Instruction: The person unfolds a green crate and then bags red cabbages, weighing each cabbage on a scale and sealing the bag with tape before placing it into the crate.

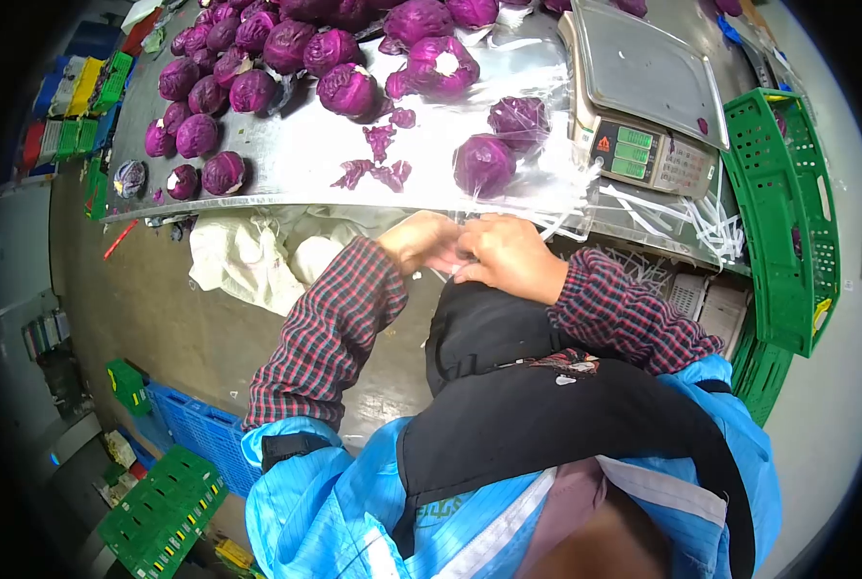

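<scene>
My left hand [419, 241] and my right hand [514, 257] meet at the front edge of the metal table, fingers closed together. Both pinch the gathered end of a clear plastic bag [537, 183]. Two red cabbages [484, 166] rest on the table just beyond my hands, apparently under the bag's shiny film. What lies between my fingertips is mostly hidden.
Many red cabbages [332, 52] are heaped at the back left, with torn purple leaves [390, 176] nearer. A digital scale [634, 154] stands at right, white strips [725, 230] beside it. A green crate [783, 222] is far right; a white sack [248, 256] hangs below the edge.
</scene>
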A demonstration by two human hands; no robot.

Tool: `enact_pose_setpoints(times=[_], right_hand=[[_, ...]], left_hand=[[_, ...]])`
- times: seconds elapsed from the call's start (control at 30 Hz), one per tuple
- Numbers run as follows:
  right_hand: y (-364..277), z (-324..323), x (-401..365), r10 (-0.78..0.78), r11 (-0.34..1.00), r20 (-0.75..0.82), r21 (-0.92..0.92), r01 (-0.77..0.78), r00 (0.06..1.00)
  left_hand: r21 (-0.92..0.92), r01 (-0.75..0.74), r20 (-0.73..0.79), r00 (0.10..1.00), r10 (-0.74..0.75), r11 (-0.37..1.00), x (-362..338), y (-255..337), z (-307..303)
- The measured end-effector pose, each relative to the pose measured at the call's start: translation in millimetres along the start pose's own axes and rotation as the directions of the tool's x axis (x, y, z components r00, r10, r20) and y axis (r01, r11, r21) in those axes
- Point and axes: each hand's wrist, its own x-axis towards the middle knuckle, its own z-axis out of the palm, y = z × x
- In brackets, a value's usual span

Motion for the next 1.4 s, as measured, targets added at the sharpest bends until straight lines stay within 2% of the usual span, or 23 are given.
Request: enact_pose_setpoints(times=[0.17, 0.33, 0.43, 0.47, 0.5, 0.53, 0.6, 0.67, 0.7, 0.73, 0.77, 0.8, 0.87, 0.93, 0.97, 1.03, 1.1, 1.17, 1.2, 1.27, 1.3, 1.33, 1.4], right_hand=[[-3.3, 6.6, 8.1, -0.164, 0.971, -0.045, -0.186, 0.153, 0.985], [1.5, -4.7, 5.2, -0.456, 0.875, -0.121, -0.243, 0.419, 0.882], [-6.0, -62.4, -32.6, -0.135, 0.832, 0.082, 0.55, 0.068, 0.987], [-8.6, -105.8, -49.7, -0.074, 0.778, -0.015, 0.625, 0.067, 0.997], [5.3, -136.0, -90.4, 0.203, 0.763, -0.221, 0.646, -0.013, 0.954], [-16.3, -180.6, -107.3, 0.55, 0.286, -0.43, 0.903, 0.322, 0.716], [11.4, -265.2, -183.2, 0.371, 0.054, -0.662, 0.715, 0.697, 0.651], [41.3, -277.2, -238.4, 0.573, 0.242, -0.501, 0.859, 0.451, 0.648], [55.2, -266.1, -238.3, 0.569, 0.446, -0.199, 0.89, -0.096, 0.798], [71.3, -246.3, -240.6, 0.646, 0.559, 0.133, 0.588, -0.584, 0.752], [93.6, -217.4, -255.3, 0.502, 0.78, 0.342, 0.217, -0.587, 0.794], [115.7, -195.0, -265.0, 0.404, 0.908, 0.57, -0.154, -0.39, 0.716], [123.2, -163.1, -203.4, 0.606, 0.75, 0.313, -0.53, -0.395, 0.731], [112.6, -154.4, -111.3, 0.445, 0.861, -0.04, 0.294, -0.415, 0.895], [111.9, -147.4, -71.0, 0.19, 0.981, -0.146, 0.001, -0.192, 0.971], [107.3, -124.2, -3.9, -0.076, 0.997, -0.069, -0.028, 0.074, 0.995], [130.4, -101.1, 30.9, -0.222, 0.973, -0.032, -0.072, 0.219, 0.975], [163.7, -75.8, 48.4, 0.133, 0.958, 0.189, 0.227, -0.175, 0.973], [154.0, -84.0, 48.9, 0.124, 0.962, 0.187, 0.218, -0.164, 0.974], [111.0, -112.5, 38.1, 0.295, 0.761, -0.278, 0.647, -0.048, 0.914], [85.8, -120.4, 32.9, 0.379, 0.597, -0.313, 0.801, 0.028, 0.871], [88.2, -120.9, 37.6, 0.364, 0.599, -0.306, 0.8, 0.03, 0.88], [97.0, -115.0, 39.1, 0.623, 0.419, -0.152, 0.893, -0.163, 0.768]], left_hand=[[-0.116, -0.068, 0.037, 0.997, 0.072, 0.991, -8.5, -6.4, 1.4], [-0.163, -0.243, -0.249, 0.948, 0.198, 0.956, -4.3, -22.9, -0.5], [-0.119, -0.217, -0.221, 0.957, 0.187, 0.969, -10.3, -27.2, -0.3], [-0.102, -0.198, -0.191, 0.966, 0.177, 0.975, -12.6, -28.2, 0.3], [-0.095, -0.203, -0.206, 0.962, 0.181, 0.974, -13.7, -28.7, 0.5], [-0.104, -0.207, -0.201, 0.962, 0.184, 0.973, -13.4, -29.2, -1.0], [-0.107, -0.207, -0.152, 0.97, 0.19, 0.972, -17.9, -29.2, -7.2], [-0.311, -0.255, -0.127, 0.966, 0.226, 0.916, -33.1, -30.1, -5.7], [-0.187, -0.385, -0.309, 0.896, 0.318, 0.904, -24.2, -46.3, -10.2], [-0.04, -0.479, -0.464, 0.786, 0.409, 0.877, -7.3, -70.9, -18.4], [0.347, -0.518, -0.577, 0.539, 0.614, 0.782, 8.0, -87.9, -18.9], [0.583, -0.458, -0.543, 0.395, 0.741, 0.671, 9.6, -88.3, -12.7], [0.776, -0.481, -0.374, 0.168, 0.912, 0.407, 21.1, -84.9, -3.4], [0.777, -0.533, -0.346, 0.083, 0.934, 0.335, 32.6, -74.9, 6.7], [0.814, -0.526, -0.248, 0.07, 0.966, 0.247, 36.0, -66.1, 9.9], [0.86, -0.508, -0.049, -0.004, 0.999, 0.04, 41.9, -47.4, 13.4], [0.815, -0.559, -0.153, 0.048, 0.987, 0.153, 46.4, -34.8, 10.3], [0.48, -0.75, -0.431, 0.251, 0.867, 0.456, 45.5, -25.5, 10.4], [0.482, -0.754, -0.432, 0.238, 0.87, 0.446, 33.5, -15.7, 10.6], [0.316, -0.905, -0.516, 0.09, 0.852, 0.286, -5.7, 11.1, 15.0], [0.344, -0.888, -0.497, 0.102, 0.862, 0.304, -21.5, 19.4, 13.9], [0.379, -0.871, -0.473, 0.107, 0.875, 0.312, -28.9, 31.1, 7.4], [0.239, -0.875, -0.516, 0.252, 0.819, 0.42, -21.5, 50.0, -3.4]])
